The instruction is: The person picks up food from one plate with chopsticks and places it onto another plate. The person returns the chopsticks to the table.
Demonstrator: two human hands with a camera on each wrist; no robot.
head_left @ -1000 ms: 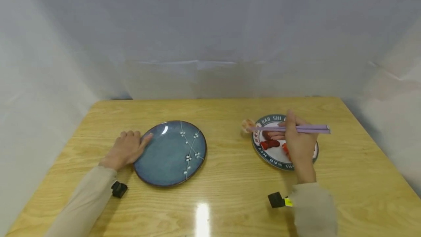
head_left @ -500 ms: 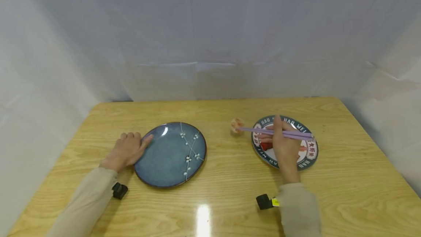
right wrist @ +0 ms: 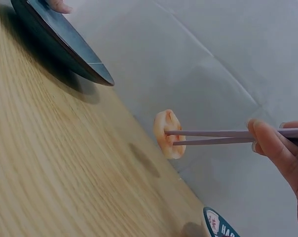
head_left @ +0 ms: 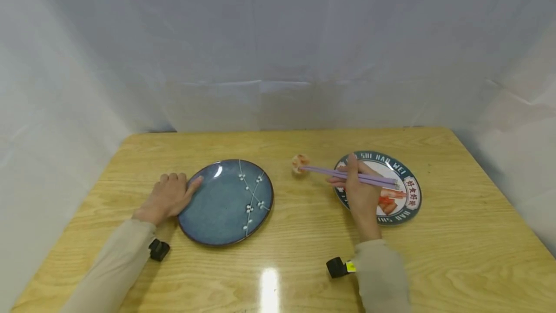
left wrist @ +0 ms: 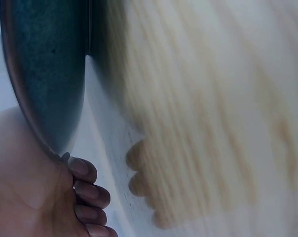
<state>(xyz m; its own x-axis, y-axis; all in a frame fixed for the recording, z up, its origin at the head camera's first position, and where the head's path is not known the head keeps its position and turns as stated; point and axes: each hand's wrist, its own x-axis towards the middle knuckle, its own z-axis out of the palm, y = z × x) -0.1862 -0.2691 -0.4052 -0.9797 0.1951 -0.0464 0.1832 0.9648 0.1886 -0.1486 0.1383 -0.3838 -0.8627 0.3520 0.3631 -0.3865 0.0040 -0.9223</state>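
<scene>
My left hand (head_left: pixel 168 198) holds the left rim of a round blue plate (head_left: pixel 213 206) with white blossom sprigs, thumb over the edge. In the left wrist view its fingers (left wrist: pixel 92 195) curl beside the plate's edge. My right hand (head_left: pixel 362 197) grips a pair of lilac chopsticks (head_left: pixel 373 179), which point left. Their tips pinch a small round piece of food (right wrist: pixel 167 134), pale with orange marks; its exact kind is unclear. It hangs above the table between the two plates, as its shadow in the right wrist view shows.
Below and behind my right hand is a white plate with a dark green lettered rim (head_left: pixel 412 192). Red food pieces (head_left: pixel 386 202) lie on it, partly hidden by the hand. The wooden table (head_left: pixel 286 264) is backed by a pale cloth (head_left: pixel 278 37).
My right hand has moved left with the chopsticks and the pale food piece, from over the lettered plate towards the blue plate. My left hand has stayed in place.
</scene>
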